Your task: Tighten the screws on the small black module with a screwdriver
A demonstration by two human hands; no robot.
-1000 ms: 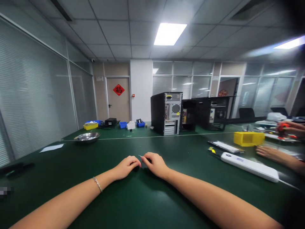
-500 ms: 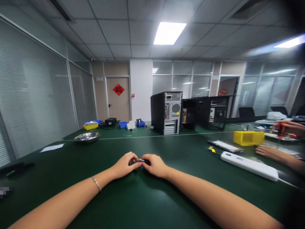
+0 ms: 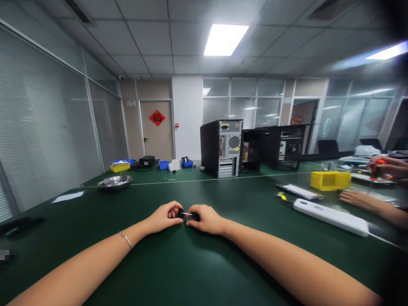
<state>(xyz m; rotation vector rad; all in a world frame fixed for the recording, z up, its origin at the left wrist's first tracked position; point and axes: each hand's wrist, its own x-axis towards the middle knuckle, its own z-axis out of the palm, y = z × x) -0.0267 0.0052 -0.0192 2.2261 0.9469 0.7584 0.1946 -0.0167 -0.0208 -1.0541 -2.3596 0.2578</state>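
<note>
Above the green table (image 3: 216,259), my two hands are close together. My left hand (image 3: 165,217) is closed, thumb and fingers pinching a small black piece (image 3: 180,213). My right hand (image 3: 207,219) is closed on a small black object with a thin metal shaft (image 3: 187,214). The shaft points left, reaching toward the black piece; whether it touches or enters it I cannot tell. Fingers hide much of both objects, and their exact kind does not show.
A white power strip (image 3: 331,216), a flat black-and-white device (image 3: 299,191) and a yellow bin (image 3: 330,181) lie to the right, near a co-worker's hands (image 3: 360,199). Computer cases (image 3: 210,148) stand at the back. A metal bowl (image 3: 115,182) and paper (image 3: 68,197) are left.
My hands have drawn slightly apart. The black piece in my left hand and the thin metal shaft now show more clearly between them. The view has shifted a little.
</note>
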